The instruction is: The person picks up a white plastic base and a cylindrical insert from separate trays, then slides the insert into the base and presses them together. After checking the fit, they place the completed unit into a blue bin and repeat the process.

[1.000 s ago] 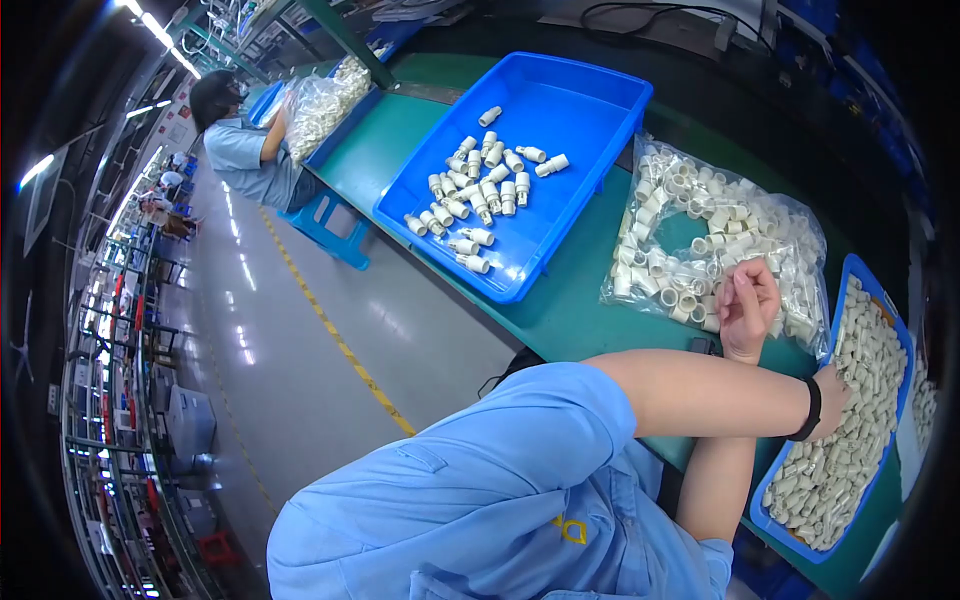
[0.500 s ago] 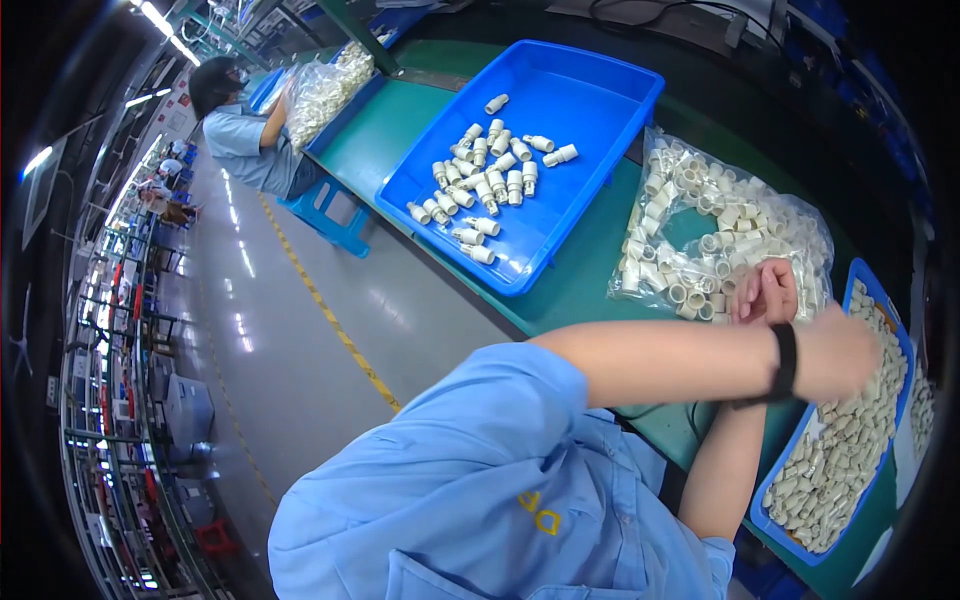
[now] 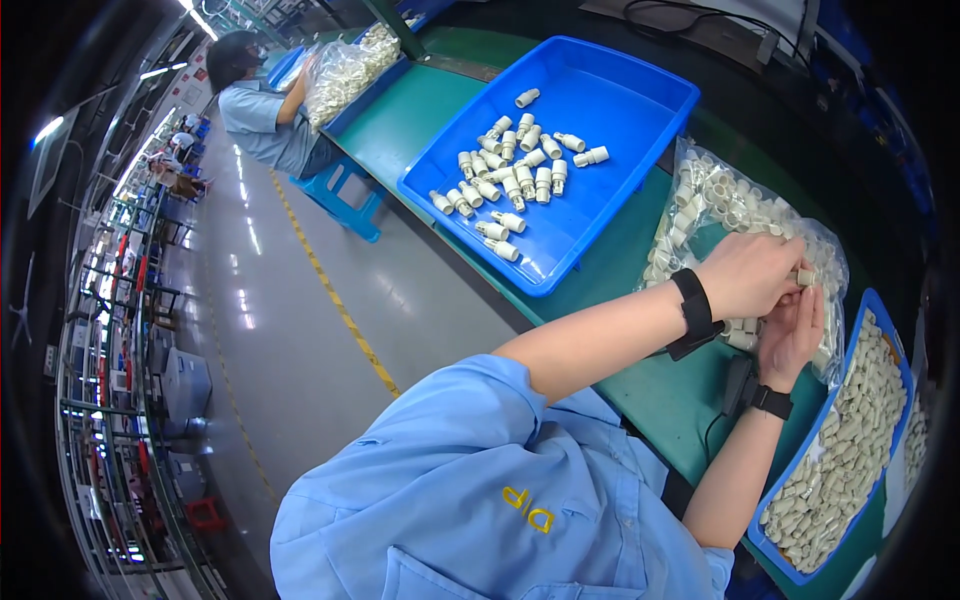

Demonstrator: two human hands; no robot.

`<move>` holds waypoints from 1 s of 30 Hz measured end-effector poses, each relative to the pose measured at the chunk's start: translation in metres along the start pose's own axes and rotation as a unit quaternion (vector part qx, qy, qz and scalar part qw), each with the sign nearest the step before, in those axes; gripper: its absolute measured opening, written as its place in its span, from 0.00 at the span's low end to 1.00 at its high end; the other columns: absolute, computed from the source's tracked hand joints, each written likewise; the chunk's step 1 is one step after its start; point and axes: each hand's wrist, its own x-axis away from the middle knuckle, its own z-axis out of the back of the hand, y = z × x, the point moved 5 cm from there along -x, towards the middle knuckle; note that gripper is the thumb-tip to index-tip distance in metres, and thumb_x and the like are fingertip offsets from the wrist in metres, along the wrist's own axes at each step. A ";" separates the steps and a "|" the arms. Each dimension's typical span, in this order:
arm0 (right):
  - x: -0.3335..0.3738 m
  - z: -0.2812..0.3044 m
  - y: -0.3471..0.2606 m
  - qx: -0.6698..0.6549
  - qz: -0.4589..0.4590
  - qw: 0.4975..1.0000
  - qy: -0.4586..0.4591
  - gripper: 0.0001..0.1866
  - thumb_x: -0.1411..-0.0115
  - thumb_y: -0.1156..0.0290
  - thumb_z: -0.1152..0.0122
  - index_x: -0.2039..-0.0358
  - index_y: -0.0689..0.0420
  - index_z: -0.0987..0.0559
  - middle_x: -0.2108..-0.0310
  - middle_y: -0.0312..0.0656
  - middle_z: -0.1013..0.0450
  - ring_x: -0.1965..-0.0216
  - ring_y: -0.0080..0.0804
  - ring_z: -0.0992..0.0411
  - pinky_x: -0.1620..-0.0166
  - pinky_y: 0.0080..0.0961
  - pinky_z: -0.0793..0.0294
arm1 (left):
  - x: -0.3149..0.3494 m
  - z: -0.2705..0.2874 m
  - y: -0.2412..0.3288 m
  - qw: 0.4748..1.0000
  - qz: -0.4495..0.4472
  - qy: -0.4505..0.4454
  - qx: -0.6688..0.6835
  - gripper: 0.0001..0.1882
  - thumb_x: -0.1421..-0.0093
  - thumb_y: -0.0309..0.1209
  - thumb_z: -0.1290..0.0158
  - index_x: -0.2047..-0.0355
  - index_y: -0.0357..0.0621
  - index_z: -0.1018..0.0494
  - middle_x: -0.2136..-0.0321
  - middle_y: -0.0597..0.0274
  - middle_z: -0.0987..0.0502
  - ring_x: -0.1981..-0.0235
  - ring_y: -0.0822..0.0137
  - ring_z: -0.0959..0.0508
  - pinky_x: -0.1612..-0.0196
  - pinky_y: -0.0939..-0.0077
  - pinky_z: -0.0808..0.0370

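My left hand [image 3: 748, 275] and my right hand [image 3: 788, 340] meet over an open clear plastic bag [image 3: 660, 262] of short white plastic sleeves [image 3: 725, 190]. Between their fingertips is a small white cylindrical plastic piece [image 3: 806, 278]. Both hands are closed around it, and the fingers hide part of it. Each wrist wears a black band. Right of the bag, a long blue tray [image 3: 762, 530] is filled with small cream-coloured parts [image 3: 845, 440].
A larger blue tray [image 3: 640, 95] on the green bench [image 3: 625, 365] holds several loose white cylindrical fittings [image 3: 525, 180] with narrower ends. Farther left, a co-worker [image 3: 255, 110] handles another bag of white parts [image 3: 345, 75] beside a blue stool [image 3: 340, 195]. Below runs a grey floor.
My left hand has come back from over the tray of cream-coloured parts to meet my right hand above the bag. The white piece now shows between the fingertips. The view has shifted slightly.
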 end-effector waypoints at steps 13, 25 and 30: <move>-0.011 0.035 -0.018 -0.056 0.107 0.993 0.012 0.12 0.27 0.66 0.53 0.56 0.63 0.26 0.60 0.39 0.30 0.64 0.27 0.35 0.56 0.27 0.34 | 0.021 -0.017 -0.070 0.975 0.035 -0.123 -0.183 0.10 0.47 0.32 0.41 0.67 0.39 0.22 0.67 0.50 0.20 0.62 0.48 0.19 0.58 0.56 0.22; -0.008 0.020 -0.021 0.001 0.099 0.994 0.046 0.13 0.27 0.65 0.54 0.54 0.62 0.27 0.60 0.43 0.28 0.66 0.29 0.31 0.59 0.27 0.29 | 0.003 0.033 -0.041 0.998 0.033 0.049 -0.020 0.08 0.44 0.30 0.46 0.65 0.42 0.22 0.65 0.50 0.24 0.61 0.49 0.21 0.58 0.57 0.24; -0.002 0.018 -0.016 0.090 0.120 0.987 0.050 0.13 0.27 0.66 0.54 0.50 0.60 0.28 0.63 0.43 0.29 0.72 0.27 0.31 0.67 0.23 0.28 | -0.016 0.020 -0.026 0.989 -0.069 0.013 0.133 0.10 0.43 0.25 0.49 0.62 0.44 0.21 0.68 0.54 0.26 0.63 0.52 0.24 0.58 0.63 0.25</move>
